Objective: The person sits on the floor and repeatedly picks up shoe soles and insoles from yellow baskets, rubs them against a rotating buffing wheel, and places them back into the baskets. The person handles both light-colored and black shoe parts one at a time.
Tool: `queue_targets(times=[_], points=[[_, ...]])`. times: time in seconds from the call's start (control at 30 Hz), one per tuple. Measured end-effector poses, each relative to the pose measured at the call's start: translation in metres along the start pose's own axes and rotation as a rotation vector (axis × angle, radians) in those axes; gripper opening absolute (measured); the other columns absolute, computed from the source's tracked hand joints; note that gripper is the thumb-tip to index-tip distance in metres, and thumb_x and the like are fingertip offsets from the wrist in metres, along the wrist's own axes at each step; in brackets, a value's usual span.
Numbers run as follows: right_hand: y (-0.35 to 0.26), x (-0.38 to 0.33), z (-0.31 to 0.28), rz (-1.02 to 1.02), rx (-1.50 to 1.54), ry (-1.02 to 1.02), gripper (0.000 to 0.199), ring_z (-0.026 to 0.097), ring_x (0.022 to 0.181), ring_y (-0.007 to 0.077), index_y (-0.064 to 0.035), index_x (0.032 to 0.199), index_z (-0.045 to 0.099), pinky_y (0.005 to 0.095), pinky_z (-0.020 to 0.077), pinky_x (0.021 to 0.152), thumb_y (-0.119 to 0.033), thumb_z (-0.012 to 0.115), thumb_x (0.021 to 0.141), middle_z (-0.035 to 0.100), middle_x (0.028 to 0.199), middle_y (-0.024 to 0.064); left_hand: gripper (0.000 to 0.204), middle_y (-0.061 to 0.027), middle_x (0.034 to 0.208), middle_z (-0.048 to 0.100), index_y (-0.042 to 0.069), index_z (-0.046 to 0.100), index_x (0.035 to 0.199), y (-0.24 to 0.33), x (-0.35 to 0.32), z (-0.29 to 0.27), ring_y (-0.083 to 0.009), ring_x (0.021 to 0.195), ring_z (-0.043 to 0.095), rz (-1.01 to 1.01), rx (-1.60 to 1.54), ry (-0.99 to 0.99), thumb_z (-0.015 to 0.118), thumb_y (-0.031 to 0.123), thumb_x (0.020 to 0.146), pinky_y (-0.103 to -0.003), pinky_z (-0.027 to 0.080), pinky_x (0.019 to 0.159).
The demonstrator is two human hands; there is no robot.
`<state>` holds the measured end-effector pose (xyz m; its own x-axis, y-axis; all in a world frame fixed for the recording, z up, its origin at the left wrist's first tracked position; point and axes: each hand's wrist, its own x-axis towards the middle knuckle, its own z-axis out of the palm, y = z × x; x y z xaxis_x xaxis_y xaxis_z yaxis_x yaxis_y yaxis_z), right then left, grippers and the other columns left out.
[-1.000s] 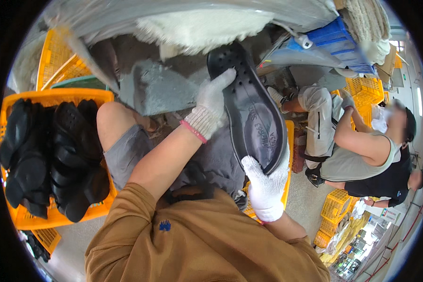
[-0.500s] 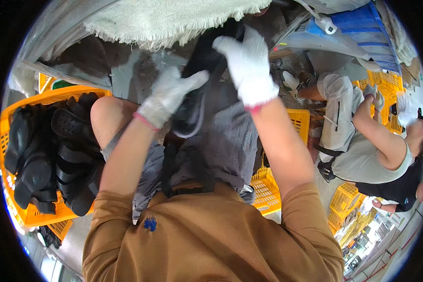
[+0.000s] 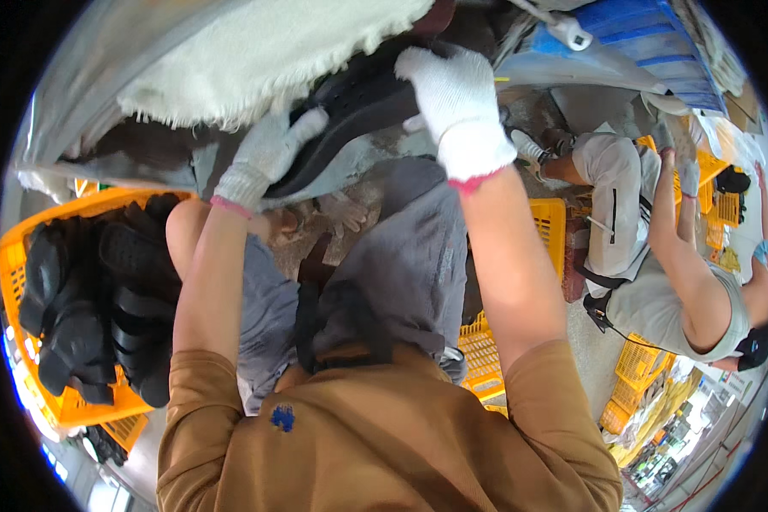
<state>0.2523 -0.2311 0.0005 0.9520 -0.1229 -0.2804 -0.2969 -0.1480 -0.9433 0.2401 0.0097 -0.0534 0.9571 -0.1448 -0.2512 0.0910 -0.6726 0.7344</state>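
Observation:
A black clog (image 3: 354, 115) lies slantwise between my gloved hands, under the frayed edge of a white cloth (image 3: 256, 64). My left hand (image 3: 269, 154) is closed on its lower left end, thumb along the upper side. At the other end, my right hand (image 3: 456, 94) grips the clog with the fingers bent; part of that end is hidden behind the glove. Both gloves are white knit with pink cuffs. To my left, a yellow crate (image 3: 77, 414) holds several black clogs (image 3: 77, 299).
Grey machine housing (image 3: 162, 34) and a blue slatted panel (image 3: 640, 43) edge the far side. A white cable end (image 3: 569, 32) hangs there. Beside my right leg stands a yellow crate (image 3: 482, 354). A co-worker (image 3: 674, 290) sits at the right, near more yellow crates (image 3: 636, 371).
Both hands and the clog have moved away from my lap toward the white cloth. The clog has swung from steep to a flatter slant. The co-worker's arms and body have shifted.

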Motion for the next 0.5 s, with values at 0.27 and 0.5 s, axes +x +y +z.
queue_targets(times=[0.27, 0.5], points=[[-0.030, -0.115, -0.005, -0.656, -0.874, 0.134, 0.075, 0.056, 0.141, 0.0495, -0.0060, 0.153, 0.059, 0.0531, 0.0452, 0.118, -0.024, 0.079, 0.083, 0.060, 0.152, 0.0252, 0.042, -0.0082, 0.114, 0.079, -0.001, 0.073, 0.126, 0.057, 0.022, 0.085, -0.0197, 0.097, 0.075, -0.132, -1.297, -0.219, 0.081, 0.030, 0.099, -0.037, 0.061, 0.092], [0.018, -0.144, 0.005, -0.768, -0.968, -0.206, 0.054, 0.075, 0.101, 0.0327, -0.0126, 0.139, 0.069, 0.0525, 0.0544, 0.102, -0.019, 0.075, 0.086, 0.076, 0.131, 0.0130, 0.064, -0.0174, 0.142, 0.067, -0.001, 0.058, 0.146, 0.026, -0.036, 0.052, -0.0344, 0.127, 0.068, -0.267, -1.811, -0.361, 0.059, 0.052, 0.109, -0.047, 0.057, 0.111]])
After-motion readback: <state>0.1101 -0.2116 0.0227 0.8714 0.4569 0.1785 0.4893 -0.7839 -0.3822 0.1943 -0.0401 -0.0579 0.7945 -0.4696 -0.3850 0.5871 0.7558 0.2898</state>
